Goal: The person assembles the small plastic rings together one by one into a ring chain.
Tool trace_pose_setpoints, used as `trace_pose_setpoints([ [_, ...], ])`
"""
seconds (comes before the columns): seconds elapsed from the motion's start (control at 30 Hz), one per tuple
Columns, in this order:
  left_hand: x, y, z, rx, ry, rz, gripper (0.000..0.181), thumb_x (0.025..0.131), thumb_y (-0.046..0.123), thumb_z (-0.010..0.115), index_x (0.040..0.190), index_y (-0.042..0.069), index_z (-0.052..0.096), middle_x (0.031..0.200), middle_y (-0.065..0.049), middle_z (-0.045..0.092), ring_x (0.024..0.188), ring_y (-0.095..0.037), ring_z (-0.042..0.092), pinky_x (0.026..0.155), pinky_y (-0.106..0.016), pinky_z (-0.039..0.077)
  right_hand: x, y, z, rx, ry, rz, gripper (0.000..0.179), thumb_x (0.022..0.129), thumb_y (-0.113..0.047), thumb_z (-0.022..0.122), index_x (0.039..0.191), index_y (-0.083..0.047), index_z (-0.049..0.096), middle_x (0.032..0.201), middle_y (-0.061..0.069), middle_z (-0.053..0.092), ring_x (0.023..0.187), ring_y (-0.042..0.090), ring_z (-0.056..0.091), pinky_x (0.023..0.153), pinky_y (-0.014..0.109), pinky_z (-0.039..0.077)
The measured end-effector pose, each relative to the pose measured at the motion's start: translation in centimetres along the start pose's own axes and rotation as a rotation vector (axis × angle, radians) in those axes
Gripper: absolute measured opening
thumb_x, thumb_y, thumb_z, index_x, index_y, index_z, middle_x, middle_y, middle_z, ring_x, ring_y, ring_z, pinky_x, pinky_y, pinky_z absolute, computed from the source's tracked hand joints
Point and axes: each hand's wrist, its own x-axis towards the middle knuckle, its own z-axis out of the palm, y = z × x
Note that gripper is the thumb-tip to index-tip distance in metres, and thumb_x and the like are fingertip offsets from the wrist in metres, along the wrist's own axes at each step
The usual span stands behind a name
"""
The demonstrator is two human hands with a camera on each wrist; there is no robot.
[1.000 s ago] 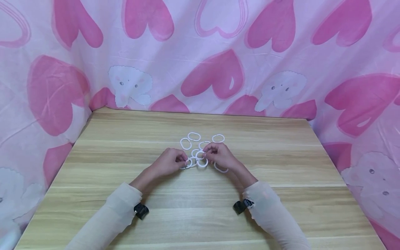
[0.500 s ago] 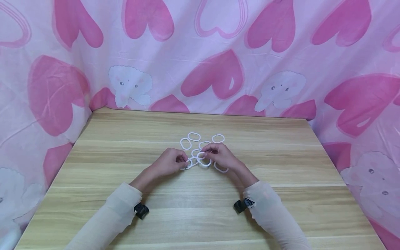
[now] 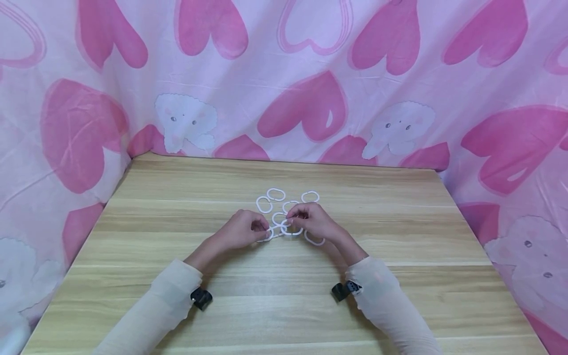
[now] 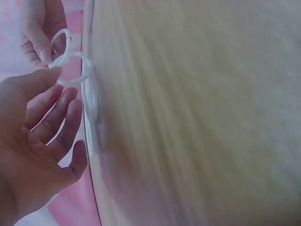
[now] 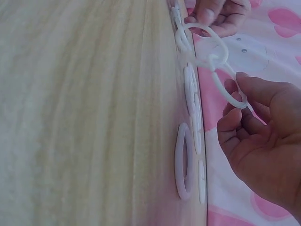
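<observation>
Between the two hands, a short chain of white plastic oval curtain rings [image 3: 291, 233] hangs close over the wooden table. My left hand [image 3: 245, 229] pinches a ring at the chain's left part, thumb and fingertips together. In the right wrist view, the ring [image 5: 221, 37] near the left hand is hooked through another ring [image 5: 221, 87]. My right hand [image 5: 268, 132] pinches that second ring between thumb and fingers. The left wrist view has the linked rings [image 4: 88, 73] right at the left fingertips. Fingers partly hide the held rings.
Loose white rings lie on the table [image 3: 275, 296] beyond the hands: two at back left [image 3: 276, 195], one at back right [image 3: 310, 196]. Another ring [image 3: 314, 239] lies below the right hand. A pink heart-patterned cloth [image 3: 301, 106] borders the table's back and sides.
The linked rings between the hands have shifted slightly right. The left fingertips have moved a little to the right, while the right hand has barely moved and both hands keep their pinch.
</observation>
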Motion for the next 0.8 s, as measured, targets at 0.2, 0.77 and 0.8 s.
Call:
trace_pose_setpoints([
  [0.2, 0.7, 0.6, 0.3, -0.006, 0.048, 0.050, 0.007, 0.090, 0.012, 0.072, 0.094, 0.008, 0.076, 0.081, -0.001, 0.072, 0.075, -0.007, 0.061, 0.072, -0.021, 0.052, -0.1, 0.1, -0.1, -0.012, -0.005, -0.003, 0.011, 0.092, 0.000, 0.067, 0.099, 0.005, 0.073, 0.089, 0.022, 0.073, 0.071, 0.005, 0.055, 0.064, 0.016, 0.046],
  [0.77, 2.5, 1.8, 1.7, -0.030, 0.051, 0.064, 0.008, 0.091, 0.007, 0.071, 0.096, 0.003, 0.077, 0.085, -0.007, 0.076, 0.073, -0.007, 0.064, 0.069, -0.019, 0.055, -0.1, -0.7, -0.4, 0.017, -0.051, -0.038, 0.014, 0.091, 0.003, 0.066, 0.101, 0.009, 0.073, 0.096, 0.026, 0.074, 0.075, 0.004, 0.057, 0.067, 0.015, 0.049],
  [0.8, 2.5, 1.8, 1.8, -0.032, 0.046, 0.061, 0.008, 0.091, 0.007, 0.071, 0.096, 0.003, 0.077, 0.084, -0.007, 0.076, 0.073, -0.007, 0.064, 0.068, -0.020, 0.055, -0.1, -0.7, -0.4, 0.014, -0.052, -0.037, 0.014, 0.091, 0.002, 0.066, 0.101, 0.009, 0.073, 0.095, 0.026, 0.074, 0.075, 0.004, 0.057, 0.067, 0.015, 0.049],
])
